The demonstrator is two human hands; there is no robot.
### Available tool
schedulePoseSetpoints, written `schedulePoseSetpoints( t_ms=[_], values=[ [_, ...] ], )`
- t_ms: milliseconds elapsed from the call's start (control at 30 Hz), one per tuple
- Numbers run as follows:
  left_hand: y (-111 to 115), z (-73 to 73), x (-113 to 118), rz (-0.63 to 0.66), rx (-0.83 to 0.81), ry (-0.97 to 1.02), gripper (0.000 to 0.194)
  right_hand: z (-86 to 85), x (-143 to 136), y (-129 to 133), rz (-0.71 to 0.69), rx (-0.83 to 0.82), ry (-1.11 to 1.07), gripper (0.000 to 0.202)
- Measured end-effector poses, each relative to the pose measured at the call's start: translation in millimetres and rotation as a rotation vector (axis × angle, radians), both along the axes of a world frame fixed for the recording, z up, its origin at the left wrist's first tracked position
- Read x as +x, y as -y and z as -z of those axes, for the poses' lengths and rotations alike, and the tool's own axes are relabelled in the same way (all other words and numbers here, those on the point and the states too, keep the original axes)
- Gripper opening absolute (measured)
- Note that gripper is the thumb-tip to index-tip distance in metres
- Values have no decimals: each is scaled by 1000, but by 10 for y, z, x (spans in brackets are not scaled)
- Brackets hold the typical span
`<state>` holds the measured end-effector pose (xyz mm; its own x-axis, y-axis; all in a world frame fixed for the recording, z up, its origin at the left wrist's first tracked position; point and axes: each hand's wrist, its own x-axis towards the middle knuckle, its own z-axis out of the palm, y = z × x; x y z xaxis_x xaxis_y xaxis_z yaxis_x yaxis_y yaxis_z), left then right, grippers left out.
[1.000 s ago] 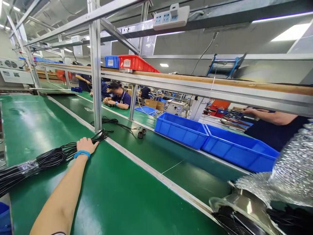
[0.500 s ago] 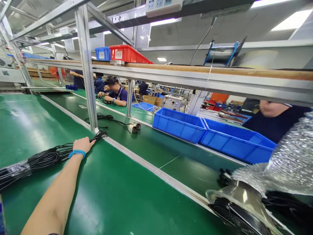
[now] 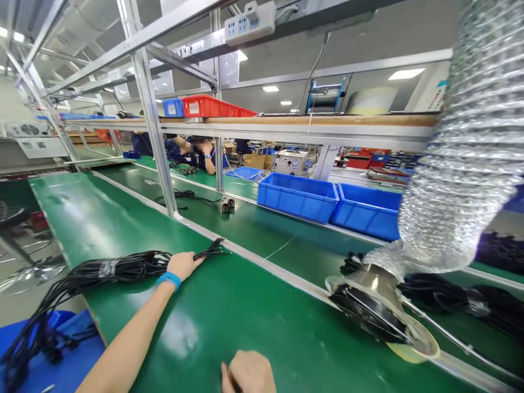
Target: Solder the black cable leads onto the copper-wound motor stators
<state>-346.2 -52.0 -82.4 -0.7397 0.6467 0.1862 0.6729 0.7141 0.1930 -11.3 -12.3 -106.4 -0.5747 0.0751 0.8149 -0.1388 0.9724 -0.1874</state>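
Nearest, the right hand is curled, its fingers folded in; a dark sliver shows beneath them, but whether they grip it I cannot tell. Ahead and to its left, the left hand, with a blue wristband at its wrist, is closed around a bundle of black cables on the green table. The thin cable ends fan out just past its fingers; on its other side the loops lie bunched, bound by a clear shiny wrap, and the far end drops over the table edge, plugs dangling above a blue bin. Right of both hands stands a round black grille under a silver duct. Well beyond the left hand, a red bin on a shelf bears a white label, its writing too small to read.
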Motion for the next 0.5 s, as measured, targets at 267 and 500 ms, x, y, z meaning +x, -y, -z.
schedulePoseSetpoints(
  t_ms=[267, 500],
  values=[
    [-88, 12, 1698, 341, -44, 16, 36, -154, 137, -59, 134, 9, 82, 48],
    [-43, 11, 2524, 539, -29, 44, 19, -101, 432, -273, 243, 80, 424, 67]
  ],
)
